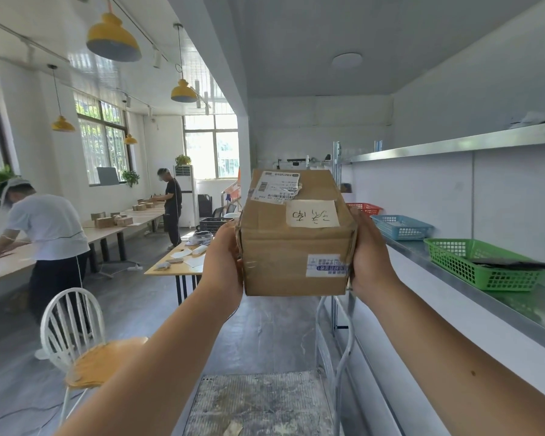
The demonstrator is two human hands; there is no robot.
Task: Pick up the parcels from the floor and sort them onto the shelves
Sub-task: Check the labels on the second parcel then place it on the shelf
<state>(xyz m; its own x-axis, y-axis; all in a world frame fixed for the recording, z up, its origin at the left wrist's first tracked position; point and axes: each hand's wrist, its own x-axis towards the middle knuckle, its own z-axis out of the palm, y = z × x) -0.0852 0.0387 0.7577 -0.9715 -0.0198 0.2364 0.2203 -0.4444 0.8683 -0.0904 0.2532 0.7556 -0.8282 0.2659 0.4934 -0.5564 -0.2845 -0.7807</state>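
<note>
One cardboard parcel (296, 234) held up mid-frame, clear of the shelf (516, 313) edge running along the right; open aisle floor to the left and below. Left hand (222, 262) and right hand (370, 262) press flat on its left and right side faces, fingers together. Long axis runs near-to-far, short end facing the camera, handwritten label on top. Three baskets on the shelf: green basket (450, 262) nearest, blue basket (401, 228), red basket (364, 208) farthest. One white chair (73, 322) near left.
</note>
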